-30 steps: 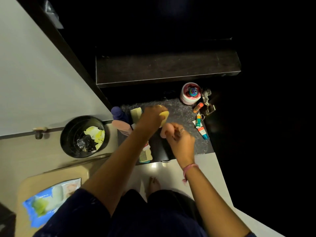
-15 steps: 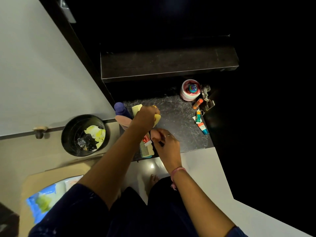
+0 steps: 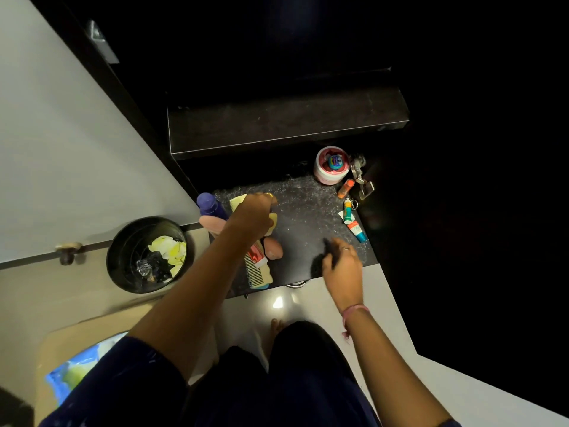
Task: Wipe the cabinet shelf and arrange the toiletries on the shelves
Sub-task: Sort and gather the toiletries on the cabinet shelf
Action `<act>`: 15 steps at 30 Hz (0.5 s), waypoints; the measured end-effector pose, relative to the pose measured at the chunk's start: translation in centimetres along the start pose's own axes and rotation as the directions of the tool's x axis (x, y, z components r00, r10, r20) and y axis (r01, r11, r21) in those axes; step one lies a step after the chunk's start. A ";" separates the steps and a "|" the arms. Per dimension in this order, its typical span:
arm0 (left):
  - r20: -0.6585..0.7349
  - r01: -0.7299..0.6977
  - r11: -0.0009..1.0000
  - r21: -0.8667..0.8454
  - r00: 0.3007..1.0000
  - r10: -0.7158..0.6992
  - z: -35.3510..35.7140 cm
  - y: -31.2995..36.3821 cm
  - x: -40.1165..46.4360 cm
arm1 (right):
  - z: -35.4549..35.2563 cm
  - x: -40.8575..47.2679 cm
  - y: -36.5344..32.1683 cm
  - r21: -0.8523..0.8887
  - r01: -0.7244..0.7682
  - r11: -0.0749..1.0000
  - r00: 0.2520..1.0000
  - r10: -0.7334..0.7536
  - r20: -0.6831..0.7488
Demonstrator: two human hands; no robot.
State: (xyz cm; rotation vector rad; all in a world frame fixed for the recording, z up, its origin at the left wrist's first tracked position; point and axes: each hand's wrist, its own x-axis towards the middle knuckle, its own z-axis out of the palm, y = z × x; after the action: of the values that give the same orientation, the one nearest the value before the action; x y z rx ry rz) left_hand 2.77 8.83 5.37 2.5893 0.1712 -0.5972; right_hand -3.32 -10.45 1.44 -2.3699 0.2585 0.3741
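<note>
The dark speckled cabinet shelf point(image 3: 308, 211) holds toiletries. My left hand point(image 3: 252, 217) hovers over its left part and grips a yellow item point(image 3: 273, 219). Under and beside that hand are a purple bottle point(image 3: 207, 204), a pink bottle point(image 3: 211, 224), a cream comb point(image 3: 258, 271), a red-and-white tube point(image 3: 257, 257) and a pink oval item point(image 3: 274, 248) lying loose. My right hand point(image 3: 341, 265) is over the shelf's front right, fingers loosely extended and blurred, holding nothing I can see. A white-and-pink jar point(image 3: 331, 167), an orange stick point(image 3: 345, 188) and two small tubes point(image 3: 354, 226) sit at the right.
A bare dark upper shelf point(image 3: 286, 118) juts out above. The white cabinet door point(image 3: 61, 149) stands open at left, with a black bin point(image 3: 147, 254) of scraps below it. A blue wipes pack point(image 3: 70, 374) lies at the lower left. A metal hinge point(image 3: 360, 177) sits at the shelf's right edge.
My right hand has let go of the pink oval item, which now lies on the shelf, and has swung to the right. My left hand stayed in place with the yellow item.
</note>
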 end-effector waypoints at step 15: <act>-0.221 -0.077 0.914 -0.399 0.975 -0.014 3.7 11.6 6.2 | -2.3 7.6 1.3 -0.534 -0.108 0.838 0.994 0.098 -0.047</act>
State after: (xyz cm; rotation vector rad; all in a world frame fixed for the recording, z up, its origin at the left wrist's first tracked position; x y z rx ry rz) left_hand 9.46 -2.99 4.60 2.2378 0.2918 -0.2274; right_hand 3.93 -13.53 -0.32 -2.9222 0.3244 0.5324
